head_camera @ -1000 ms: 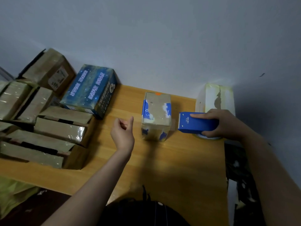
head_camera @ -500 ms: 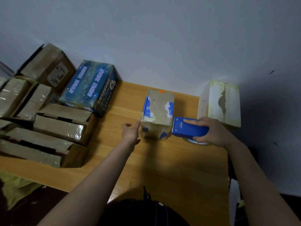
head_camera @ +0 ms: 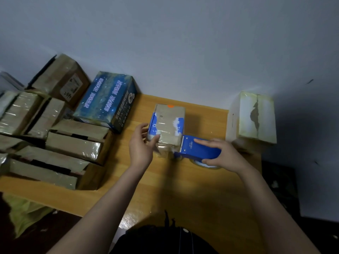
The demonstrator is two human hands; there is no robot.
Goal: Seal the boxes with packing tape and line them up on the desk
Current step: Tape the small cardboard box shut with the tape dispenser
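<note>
The small box, brown with blue patches and glossy tape, stands on the wooden desk between the 2 hands. The left hand grips its near left corner, fingers on the side and thumb over the top edge. The right hand is closed round the blue tape dispenser, forefinger laid along its top; the toothed end touches the box's near right corner. A white box sits by the wall at the right, well apart.
</note>
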